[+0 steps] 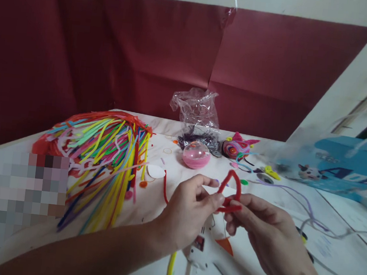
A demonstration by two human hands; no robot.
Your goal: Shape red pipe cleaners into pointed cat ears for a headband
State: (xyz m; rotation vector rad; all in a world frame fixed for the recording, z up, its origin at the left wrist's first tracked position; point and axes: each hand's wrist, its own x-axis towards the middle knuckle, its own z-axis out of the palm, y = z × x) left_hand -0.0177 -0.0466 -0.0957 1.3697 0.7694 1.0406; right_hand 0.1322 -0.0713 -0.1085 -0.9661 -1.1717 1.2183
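Observation:
My left hand (189, 210) and my right hand (263, 231) meet over the middle of the white table (331, 253). Both pinch a red pipe cleaner (232, 187) bent into an upright loop between the fingertips. Its loose end trails down and left past my left hand. Under my hands lies a white glue gun (206, 249) with an orange tip. A big heap of coloured pipe cleaners (103, 155) is spread out to the left.
Behind my hands sit a pink clear ball (196, 154), a crumpled plastic bag (197, 112) over dark bits, and a small pink pipe-cleaner figure (236, 146). A blue printed bag (337, 169) lies at right. Purple and white strands cross the right side. A dark red backdrop stands behind.

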